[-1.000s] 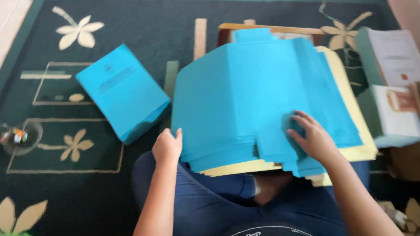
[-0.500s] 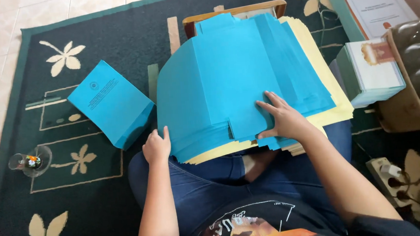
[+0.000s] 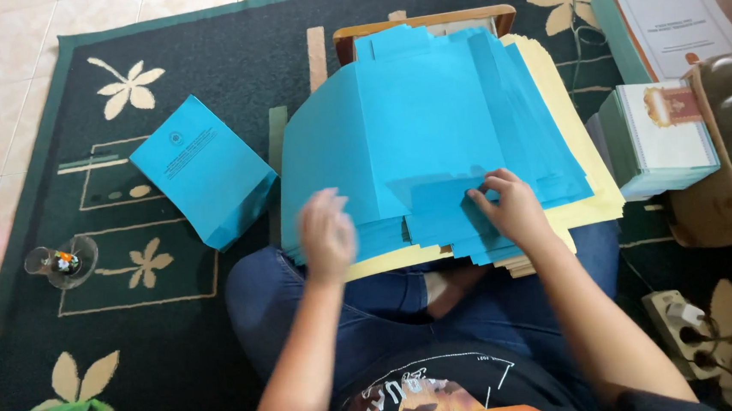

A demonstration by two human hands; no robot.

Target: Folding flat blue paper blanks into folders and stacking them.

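Two hands are working the blue paper stack lying across my lap on the rug: my right hand is pinching the top sheet's near edge, my left hand is hovering open, blurred. Sheets look light, floppy, slippery; I judge the near corner is best for gripping. Yellow sheets are lying underneath; a blue booklet is sitting just left, book piles crowding the right edge.

A person sits cross-legged on a rug with a stack of paper sheets over the lap, a booklet lying to its left, a glass farther left, and stacked books to the right.
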